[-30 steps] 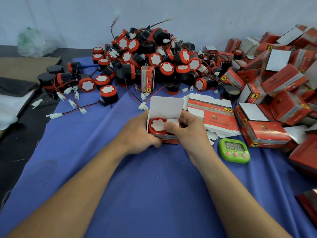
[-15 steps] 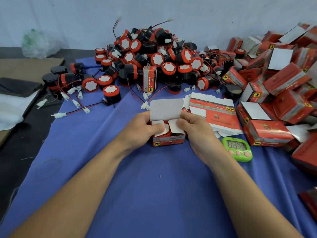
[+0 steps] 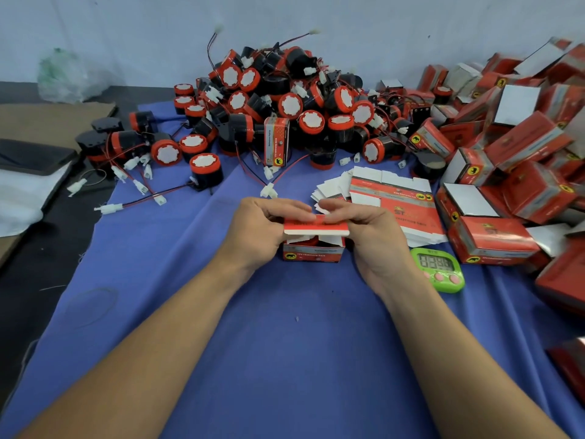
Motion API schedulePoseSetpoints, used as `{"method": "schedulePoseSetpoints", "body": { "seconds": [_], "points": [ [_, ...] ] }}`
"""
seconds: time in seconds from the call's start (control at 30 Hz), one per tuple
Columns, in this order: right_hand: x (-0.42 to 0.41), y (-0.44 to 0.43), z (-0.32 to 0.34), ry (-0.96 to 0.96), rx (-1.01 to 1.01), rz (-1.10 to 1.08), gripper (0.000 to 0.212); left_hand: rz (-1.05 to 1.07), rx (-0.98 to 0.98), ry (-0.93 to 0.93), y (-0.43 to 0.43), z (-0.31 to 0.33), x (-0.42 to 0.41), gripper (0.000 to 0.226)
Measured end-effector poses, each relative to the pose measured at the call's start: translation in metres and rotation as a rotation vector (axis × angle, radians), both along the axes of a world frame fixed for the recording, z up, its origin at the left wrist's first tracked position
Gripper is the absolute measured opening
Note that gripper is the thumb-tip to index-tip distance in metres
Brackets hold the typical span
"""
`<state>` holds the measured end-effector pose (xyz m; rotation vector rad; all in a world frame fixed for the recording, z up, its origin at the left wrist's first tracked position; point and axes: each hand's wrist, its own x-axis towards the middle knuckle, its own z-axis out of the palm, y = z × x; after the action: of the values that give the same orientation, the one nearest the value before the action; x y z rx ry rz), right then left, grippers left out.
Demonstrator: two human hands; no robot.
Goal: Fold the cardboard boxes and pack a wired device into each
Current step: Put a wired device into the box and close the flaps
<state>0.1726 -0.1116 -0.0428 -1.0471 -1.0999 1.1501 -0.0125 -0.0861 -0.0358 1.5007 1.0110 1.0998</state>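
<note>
Red cardboard box [image 3: 313, 252] at centre of blue cloth [image 3: 285, 343], device [image 3: 311, 241] inside, lid flap [image 3: 316, 228] half down. L hand [image 3: 262, 226] & R hand [image 3: 370, 228] pinch flap. Behind: device pile [image 3: 285, 99]. R side: flat blanks [image 3: 395, 201], green timer [image 3: 438, 269].

Front box [image 3: 311, 253], near side: white line reads sth like "12V reversing horn" (blurry). Yellow round badge w/ black animal at its left end. Flat box stack [image 3: 408, 201]: big "ST", smaller print unreadable. Closed box [image 3: 493, 245] at right: "ST" on top, same badge on side. Green timer [image 3: 438, 269]: 4 LCD digits, illegible. Upright box [image 3: 277, 142]: fine print, illegible.
</note>
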Motion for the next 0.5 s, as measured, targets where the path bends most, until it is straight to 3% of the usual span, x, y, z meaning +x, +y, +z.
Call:
{"method": "schedulePoseSetpoints", "body": {
  "seconds": [0.27,0.43,0.5],
  "points": [
    [0.015,-0.009,0.006,-0.186,-0.083,0.11,0.038,-0.318,-0.116,0.048,0.003,0.012,-0.016,0.047],
    [0.021,-0.025,0.016,-0.546,-0.005,0.233,0.035,-0.372,-0.006,0.176,0.007,0.007,-0.026,0.029],
    [0.023,-0.027,0.017,-0.591,-0.009,0.283,0.044,-0.374,0.066,0.278,0.007,0.003,-0.029,0.038]
  ]
}}
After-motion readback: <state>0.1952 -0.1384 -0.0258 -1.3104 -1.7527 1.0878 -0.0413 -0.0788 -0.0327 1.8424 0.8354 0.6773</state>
